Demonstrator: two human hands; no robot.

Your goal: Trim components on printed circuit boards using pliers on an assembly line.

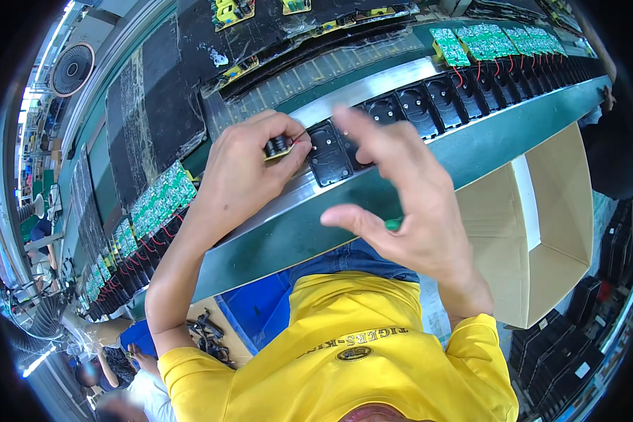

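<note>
My left hand (250,158) is closed on a small circuit board (277,149) with black cylindrical parts, pinched between thumb and fingers. A bit of thin red wire shows by its fingertips. Right beside it is a black plastic case (329,158), the near end of a row of such open cases on a metal rail. My right hand (408,190) hovers over the row, thumb and index finger stretched apart, fingertips blurred by motion. A small green thing (394,224) shows at its palm, mostly hidden; whether the hand holds it, I cannot tell.
Green boards (485,42) with red wires lie along the row at right, more boards (162,200) at left. Black mats (151,98) cover the bench beyond. A cardboard box (555,232) stands open below the bench edge at right. Another person sits at lower left.
</note>
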